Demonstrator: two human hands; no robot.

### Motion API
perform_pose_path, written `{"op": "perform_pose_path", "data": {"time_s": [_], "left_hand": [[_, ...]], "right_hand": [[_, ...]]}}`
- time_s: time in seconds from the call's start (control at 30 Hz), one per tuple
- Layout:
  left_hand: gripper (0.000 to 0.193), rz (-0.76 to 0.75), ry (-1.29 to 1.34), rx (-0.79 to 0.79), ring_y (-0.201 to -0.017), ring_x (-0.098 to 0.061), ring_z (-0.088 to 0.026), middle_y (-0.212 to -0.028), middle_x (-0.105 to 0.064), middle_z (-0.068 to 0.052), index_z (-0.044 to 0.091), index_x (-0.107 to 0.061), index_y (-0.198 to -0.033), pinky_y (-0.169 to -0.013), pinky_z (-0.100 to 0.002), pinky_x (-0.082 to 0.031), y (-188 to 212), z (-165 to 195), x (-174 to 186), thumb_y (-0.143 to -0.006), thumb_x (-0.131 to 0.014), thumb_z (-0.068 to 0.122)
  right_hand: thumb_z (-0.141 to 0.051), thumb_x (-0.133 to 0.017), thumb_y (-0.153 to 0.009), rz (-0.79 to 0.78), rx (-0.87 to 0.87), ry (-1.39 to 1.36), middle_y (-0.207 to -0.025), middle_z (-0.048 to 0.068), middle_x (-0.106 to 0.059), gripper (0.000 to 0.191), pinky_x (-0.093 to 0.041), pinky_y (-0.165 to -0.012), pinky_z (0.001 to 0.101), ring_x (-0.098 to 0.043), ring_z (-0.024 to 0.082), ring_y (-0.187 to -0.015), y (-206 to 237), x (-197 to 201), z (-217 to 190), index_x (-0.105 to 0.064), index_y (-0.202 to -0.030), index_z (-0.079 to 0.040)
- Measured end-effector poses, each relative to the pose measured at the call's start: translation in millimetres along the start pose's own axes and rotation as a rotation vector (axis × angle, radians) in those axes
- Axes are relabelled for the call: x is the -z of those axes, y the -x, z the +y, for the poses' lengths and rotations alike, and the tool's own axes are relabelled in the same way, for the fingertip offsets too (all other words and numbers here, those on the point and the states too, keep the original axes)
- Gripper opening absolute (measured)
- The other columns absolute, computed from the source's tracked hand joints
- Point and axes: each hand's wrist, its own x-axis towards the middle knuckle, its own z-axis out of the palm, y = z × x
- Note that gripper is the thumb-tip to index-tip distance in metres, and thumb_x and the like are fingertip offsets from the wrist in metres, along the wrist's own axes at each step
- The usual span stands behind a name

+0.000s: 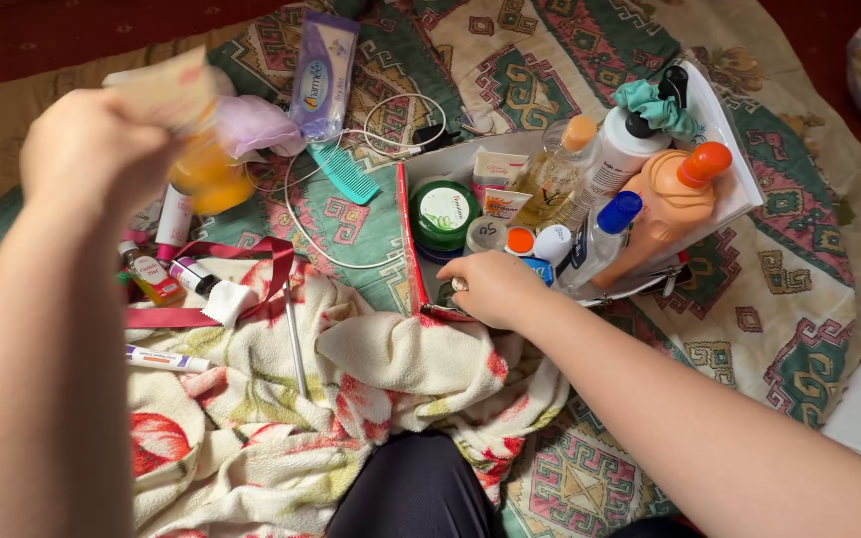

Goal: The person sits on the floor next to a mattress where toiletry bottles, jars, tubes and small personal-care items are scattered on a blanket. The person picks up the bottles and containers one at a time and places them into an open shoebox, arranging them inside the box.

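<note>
Up at ten o'clock, the left hand (87, 149) is raised and clenched around an orange bottle (207, 174), blurred, with its pale label end sticking out above the fist. Near centre, the right hand (495, 287) rests on the front edge of a white box (724, 130); its fingers curl downward, but I cannot tell whether they grasp anything. Inside the box, at one o'clock, lie a green-lidded jar (444, 211), a blue-capped bottle (602, 239) and an orange-capped peach bottle (668, 204). A teal comb (344, 172) lies at eleven o'clock on the patterned blanket (799, 299).

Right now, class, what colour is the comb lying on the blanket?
Teal; the comb shows clearly in the head view.
</note>
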Motion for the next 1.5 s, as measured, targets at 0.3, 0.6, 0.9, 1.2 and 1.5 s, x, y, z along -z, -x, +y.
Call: {"op": "perform_pose_path", "data": {"time_s": [0.3,0.6,0.9,1.2,1.5], "left_hand": [[0.019,-0.299,1.068,-0.4,-0.07,-0.07,-0.006,-0.085,-0.078,0.0,0.003,-0.079,-0.103,-0.063,-0.024,-0.057,-9.0,169.0,-123.0,-0.088,-0.075,0.013],[0.023,-0.481,0.57,-0.458,-0.068,-0.071,-0.01,-0.078,-0.076,-0.002,0.009,-0.079,-0.105,-0.067,-0.029,-0.055,-20.2,195.4,-172.5,-0.084,-0.079,0.019],[0.035,-0.48,0.31,-0.491,-0.093,-0.074,-0.029,-0.098,-0.076,-0.017,0.002,-0.076,-0.106,-0.084,-0.039,-0.056,-17.9,215.2,-210.6,-0.079,-0.085,0.023],[0.041,-0.393,0.108,-0.609,-0.1,-0.07,-0.038,-0.104,-0.073,-0.024,-0.002,-0.073,-0.104,-0.087,-0.043,-0.056,-13.1,242.2,-222.5,-0.08,-0.085,0.029],[0.04,-0.408,0.197,-0.567,-0.094,-0.071,-0.036,-0.098,-0.073,-0.022,0.0,-0.074,-0.104,-0.083,-0.042,-0.056,-15.2,224.2,-231.9,-0.077,-0.085,0.028]], "right_hand": [[-0.045,-0.069,-0.084,-0.056,-0.048,0.123,-0.123,0.005,-0.072,0.05,-0.052,-0.098,0.0421,-0.067,0.028,-0.114,10.0,29.9,-9.0,-0.068,-0.131,-0.027],[-0.045,-0.069,-0.085,0.019,-0.051,0.022,-0.122,0.006,-0.072,0.052,-0.054,-0.095,0.0431,-0.068,0.029,-0.113,15.9,24.4,-6.0,-0.066,-0.134,-0.027],[-0.042,-0.067,-0.087,0.028,-0.061,0.012,-0.118,0.01,-0.072,0.052,-0.054,-0.093,0.0455,-0.068,0.032,-0.108,20.9,20.9,-7.4,-0.064,-0.137,-0.029],[-0.041,-0.067,-0.088,0.122,-0.004,-0.018,-0.11,0.014,-0.074,0.05,-0.055,-0.088,0.0462,-0.07,0.034,-0.1,25.8,15.9,-2.8,-0.064,-0.136,-0.027],[-0.033,-0.065,-0.092,0.365,-0.2,-0.209,-0.098,0.009,-0.079,0.024,-0.058,-0.082,0.0425,-0.074,0.029,-0.093,23.7,32.3,4.8,-0.074,-0.111,-0.021]]}}
